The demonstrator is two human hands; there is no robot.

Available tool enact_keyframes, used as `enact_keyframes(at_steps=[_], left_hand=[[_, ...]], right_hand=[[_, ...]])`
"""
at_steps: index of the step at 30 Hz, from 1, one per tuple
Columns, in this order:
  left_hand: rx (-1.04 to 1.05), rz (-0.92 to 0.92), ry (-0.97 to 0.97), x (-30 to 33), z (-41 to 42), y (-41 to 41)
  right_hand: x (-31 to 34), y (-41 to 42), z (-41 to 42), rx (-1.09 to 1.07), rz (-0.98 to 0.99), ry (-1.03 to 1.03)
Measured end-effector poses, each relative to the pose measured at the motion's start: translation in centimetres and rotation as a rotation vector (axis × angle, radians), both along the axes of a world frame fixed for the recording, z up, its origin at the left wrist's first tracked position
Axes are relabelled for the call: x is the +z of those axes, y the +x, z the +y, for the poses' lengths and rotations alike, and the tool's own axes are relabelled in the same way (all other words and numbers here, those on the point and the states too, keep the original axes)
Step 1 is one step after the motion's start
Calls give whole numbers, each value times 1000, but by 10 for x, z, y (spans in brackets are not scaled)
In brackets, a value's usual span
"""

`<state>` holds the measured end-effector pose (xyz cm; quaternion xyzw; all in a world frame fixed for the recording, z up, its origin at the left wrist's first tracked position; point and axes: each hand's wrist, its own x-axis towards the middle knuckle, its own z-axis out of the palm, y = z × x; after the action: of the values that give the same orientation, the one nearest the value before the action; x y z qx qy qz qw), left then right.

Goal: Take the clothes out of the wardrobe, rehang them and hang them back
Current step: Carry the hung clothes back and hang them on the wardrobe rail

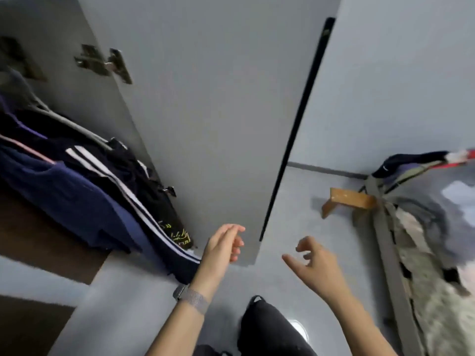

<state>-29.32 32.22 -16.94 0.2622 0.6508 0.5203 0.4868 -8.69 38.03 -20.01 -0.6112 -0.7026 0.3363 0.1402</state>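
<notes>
Dark clothes [84, 176] hang inside the wardrobe at the left: a navy garment, a black one with white stripes, and one with a yellow print at its hem. The grey wardrobe door [205, 111] stands open in the middle of the view. My left hand [223, 245] is empty in front of the door's lower corner, fingers relaxed, a mesh watch band on its wrist. My right hand [313, 265] hovers to the right of the door edge, fingers loosely spread, holding nothing. More clothes [421, 163] lie on the bed at the far right.
A bed with a grey frame [388, 240] and a light blanket [442, 291] fills the right side. A small wooden stool [347, 201] stands beside it on the grey floor. The wardrobe's dark brown base [38, 232] is at the lower left. My dark trouser leg [270, 330] is below.
</notes>
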Motion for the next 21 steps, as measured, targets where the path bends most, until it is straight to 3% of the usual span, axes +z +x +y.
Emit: enact_keyframes(at_steps=[4, 8, 12, 16, 21], left_hand=[[-374, 74, 22, 5, 16, 89], [-529, 14, -13, 8, 27, 167], [-652, -30, -42, -1, 37, 257], [-914, -40, -51, -14, 27, 402], [-1370, -86, -84, -7, -17, 576]], right_hand=[[1, 110, -30, -366, 51, -36], [-2, 188, -56, -636, 142, -49], [-4, 267, -92, -753, 145, -55], [-6, 381, -145, -844, 84, -89], [-5, 518, -226, -1209, 33, -119]])
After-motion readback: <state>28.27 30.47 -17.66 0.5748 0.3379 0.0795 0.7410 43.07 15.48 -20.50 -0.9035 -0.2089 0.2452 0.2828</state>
